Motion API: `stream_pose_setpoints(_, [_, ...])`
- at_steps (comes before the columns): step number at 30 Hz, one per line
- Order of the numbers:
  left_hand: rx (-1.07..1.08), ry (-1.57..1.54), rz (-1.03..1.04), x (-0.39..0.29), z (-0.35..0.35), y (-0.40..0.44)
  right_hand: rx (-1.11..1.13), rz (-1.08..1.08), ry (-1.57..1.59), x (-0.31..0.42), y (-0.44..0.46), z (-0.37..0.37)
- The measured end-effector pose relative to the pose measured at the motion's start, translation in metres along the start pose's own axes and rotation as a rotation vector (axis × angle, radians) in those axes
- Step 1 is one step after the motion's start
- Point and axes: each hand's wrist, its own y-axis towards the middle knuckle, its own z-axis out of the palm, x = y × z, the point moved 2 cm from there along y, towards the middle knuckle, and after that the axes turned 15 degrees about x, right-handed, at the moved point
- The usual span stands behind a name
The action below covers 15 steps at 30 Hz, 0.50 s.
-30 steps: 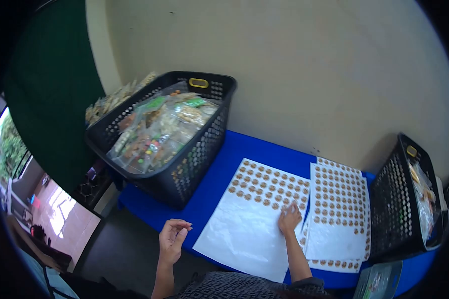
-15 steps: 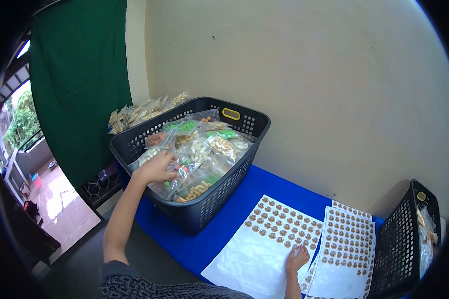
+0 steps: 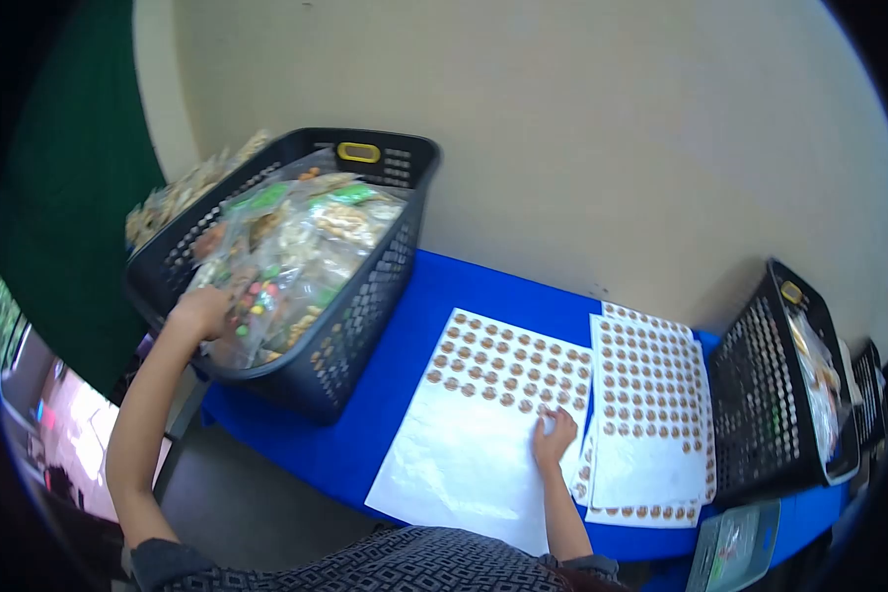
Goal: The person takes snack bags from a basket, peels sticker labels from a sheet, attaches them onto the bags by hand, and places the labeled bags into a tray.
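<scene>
My left hand (image 3: 205,314) reaches into the near left end of a large black basket (image 3: 331,367), its fingers closed on a clear plastic packet (image 3: 257,301) of colourful round pieces. Many other clear snack packets (image 3: 345,225) fill the basket, some with pale curls, some with green labels or contents. On the blue-covered table, my right hand (image 3: 556,439) rests over a white sticker sheet (image 3: 454,454). Its fingertips are pinched together at a round brown sticker (image 3: 543,409) in the lowest row. Whether that sticker is lifted off the backing, I cannot tell. The sheet's lower half is bare backing.
More sticker sheets (image 3: 649,395) lie stacked to the right. Beyond them stands a second black basket (image 3: 760,395) holding packets, with a grey translucent tray (image 3: 735,548) in front. Behind the large basket are more snack packets (image 3: 183,202). A wall runs along the back.
The view has swung right, bringing the grey tray into sight. My left hand stays in the basket at the colourful packet. The right hand's fingers have drawn closer together at the sticker row.
</scene>
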Motion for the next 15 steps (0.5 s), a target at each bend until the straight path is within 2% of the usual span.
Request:
stream_pose_setpoints(1, [-0.031, -0.017, -0.041, -0.001, -0.012, -0.01, 0.001, -0.012, 0.003, -0.001, 0.0, 0.0])
stream_pose_setpoints(3, [-0.348, -0.272, 0.105, 0.004, -0.032, -0.039, 0.001, -0.016, -0.003, -0.003, 0.0, 0.0])
stream_pose_setpoints(5, [-0.74, -0.816, 0.428, 0.01, -0.035, -0.074, -0.009, 0.003, 0.032, -0.008, 0.0, 0.002])
stream_pose_setpoints(6, [-0.764, -1.099, 0.525, 0.015, -0.03, -0.088, -0.01, 0.005, 0.071, -0.01, -0.001, 0.002])
stream_pose_setpoints(7, [-0.812, -1.285, 0.728, 0.008, -0.025, -0.111, -0.012, 0.008, 0.113, -0.01, -0.001, 0.001])
stream_pose_setpoints(9, [-0.923, -1.322, 0.789, 0.032, 0.022, -0.118, 0.029, 0.022, 0.203, -0.017, -0.001, 0.0])
stream_pose_setpoints(10, [-0.844, -1.681, 0.994, 0.012, 0.038, -0.126, 0.036, 0.042, 0.258, -0.017, -0.003, -0.003])
stream_pose_setpoints(11, [-0.955, -1.79, 0.919, -0.026, 0.045, -0.139, 0.046, 0.056, 0.312, -0.017, -0.004, -0.008])
stream_pose_setpoints(12, [-0.809, -1.405, 1.153, -0.03, 0.062, -0.134, 0.183, 0.164, 0.462, -0.008, -0.005, -0.02])
stream_pose_setpoints(13, [-0.805, -1.042, 0.925, -0.049, 0.073, -0.137, 0.323, 0.267, 0.614, 0.004, -0.006, -0.035])
stream_pose_setpoints(14, [-0.605, -0.98, 1.117, -0.098, 0.055, -0.157, 0.578, 0.29, 0.824, 0.009, -0.007, -0.042])
stream_pose_setpoints(15, [-0.288, -0.814, 1.277, -0.139, 0.033, -0.167, 0.775, 0.368, 1.053, 0.036, -0.012, -0.071])
